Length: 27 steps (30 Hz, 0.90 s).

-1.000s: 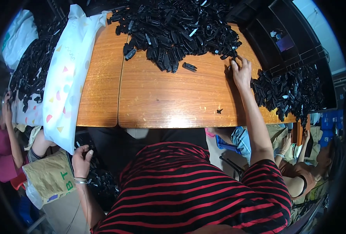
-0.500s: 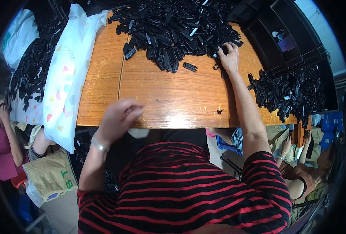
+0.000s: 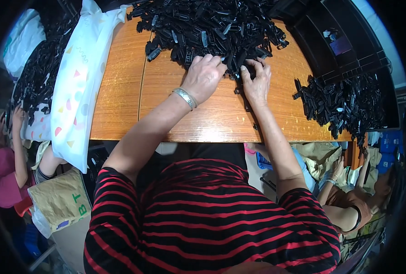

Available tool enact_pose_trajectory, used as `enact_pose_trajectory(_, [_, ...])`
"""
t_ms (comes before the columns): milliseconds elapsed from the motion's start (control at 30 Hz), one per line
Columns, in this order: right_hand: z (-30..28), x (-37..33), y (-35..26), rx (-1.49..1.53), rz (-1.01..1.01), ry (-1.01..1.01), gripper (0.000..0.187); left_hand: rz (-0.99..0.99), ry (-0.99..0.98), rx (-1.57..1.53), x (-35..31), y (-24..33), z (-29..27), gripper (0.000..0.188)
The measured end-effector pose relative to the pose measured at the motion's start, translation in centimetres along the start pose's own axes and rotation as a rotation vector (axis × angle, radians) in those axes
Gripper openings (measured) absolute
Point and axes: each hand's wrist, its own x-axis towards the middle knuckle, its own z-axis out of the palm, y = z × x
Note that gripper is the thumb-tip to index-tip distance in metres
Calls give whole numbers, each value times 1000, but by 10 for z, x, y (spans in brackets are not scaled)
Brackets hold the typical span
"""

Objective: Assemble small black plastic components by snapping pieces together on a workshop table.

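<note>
A large heap of small black plastic parts [image 3: 203, 34] covers the far middle of the wooden table. At the heap's near edge lies my left hand [image 3: 203, 80], back up, its fingers bent down among the parts; their tips and whatever they grip are hidden. Close on its right, my right hand [image 3: 258, 84] curls thumb and fingers around a black plastic part, mostly concealed by the fingers. Between the hands, several black parts stick out of the heap toward me. A bracelet circles my left wrist.
A second pile of black parts [image 3: 344, 107] spreads along the table's right side, beside a black crate [image 3: 344, 41]. A long white patterned plastic bag [image 3: 72, 91] lies along the left edge. People sit at both sides; a brown paper sack [image 3: 56, 196] stands lower left.
My left hand has moved from the table's near edge forward and right to the heap. My right hand has shifted left along the heap's edge, so both hands are now close together.
</note>
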Motion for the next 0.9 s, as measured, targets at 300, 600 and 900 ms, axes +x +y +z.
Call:
enact_pose_trajectory(300, [-7, 1, -7, 166, -63, -46, 34, 7, -3, 57, -9, 2, -6, 13])
enact_pose_trajectory(600, [-55, 1, -5, 5, -293, -43, 29, 38, 17, -9, -36, 13, -27, 8])
enact_pose_trajectory(900, [-87, -43, -31, -172, -181, -489, 30, -116, 16, 52, -2, 18, -14, 23])
